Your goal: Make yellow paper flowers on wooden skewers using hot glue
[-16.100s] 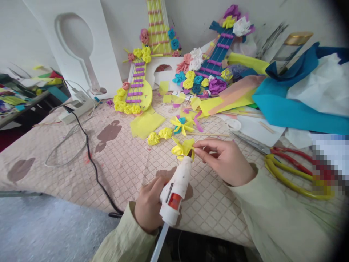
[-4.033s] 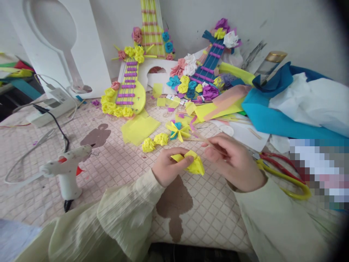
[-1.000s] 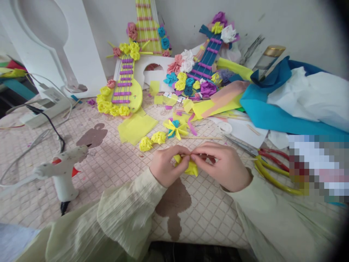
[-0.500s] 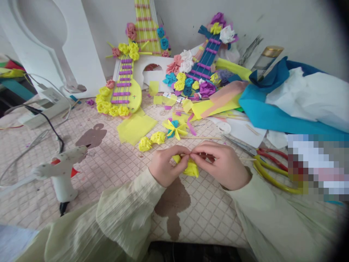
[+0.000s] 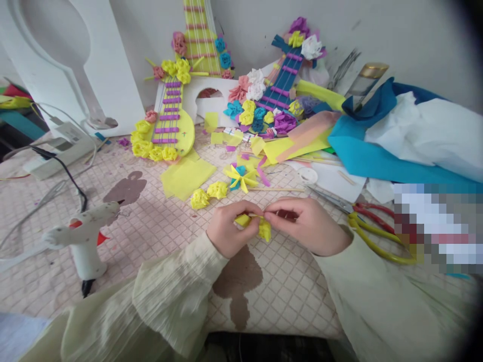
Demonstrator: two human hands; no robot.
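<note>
Far left, a white power strip lies on the patterned tablecloth, black cable running forward from it. Nearer the person, a white glue gun stands on its handle, nozzle toward the right. Behind, a white board with a lute-shaped cutout leans on the wall. Next along, a small yellow paper guitar, purple bars and yellow flowers; a pile of yellow sheets in front of it, then two crumpled yellow flowers side by side. Left hand: thumb and forefinger closed on a yellow paper piece, which sits just above the cloth, between the two hands, partly covered by fingers. Beyond it, a yellow star shape over blue paper, and a thin stick. Right hand: thumb and forefinger tips drawn together, right up against the left fingertips; cannot tell what is between them. Behind, a blue paper guitar with many flowers. Further right, a roll of tape, scissors with red and yellow handles, a gold-lidded jar, then large blue paper under crumpled white paper.
</note>
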